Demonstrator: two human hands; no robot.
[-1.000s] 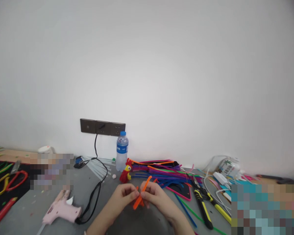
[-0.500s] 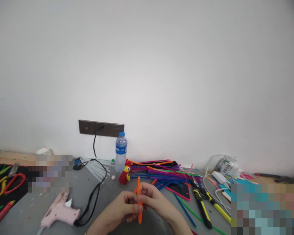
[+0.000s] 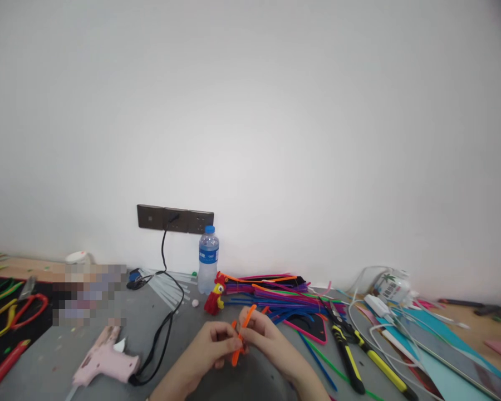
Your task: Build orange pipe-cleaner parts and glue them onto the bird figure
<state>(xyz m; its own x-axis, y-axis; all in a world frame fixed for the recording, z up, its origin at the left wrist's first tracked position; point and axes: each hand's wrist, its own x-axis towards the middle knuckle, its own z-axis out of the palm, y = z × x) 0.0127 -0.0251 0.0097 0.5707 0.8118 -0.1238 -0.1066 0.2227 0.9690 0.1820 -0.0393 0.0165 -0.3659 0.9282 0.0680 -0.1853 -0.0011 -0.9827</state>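
Observation:
My left hand [image 3: 209, 348] and my right hand [image 3: 265, 337] meet low in the middle of the view, both pinching one orange pipe cleaner [image 3: 242, 333] that slants up to the right between the fingers. Just beyond the hands stands a small red and yellow pipe-cleaner rooster [image 3: 214, 295]. Behind it lies a heap of coloured pipe cleaners [image 3: 271, 292]. My forearms run off the bottom edge.
A pink glue gun [image 3: 104, 359] with a black cord [image 3: 162, 328] lies at the left, a water bottle [image 3: 208, 259] by the wall sockets [image 3: 175, 219]. Yellow-handled pliers [image 3: 346, 356], white cables [image 3: 376, 323] and teal sheets [image 3: 434, 356] crowd the right. Red and yellow loops [image 3: 12, 312] lie far left.
The orange pipe cleaner has swung from upright back to a slant up to the right. The blurred patch at the right is gone, and teal sheets show there.

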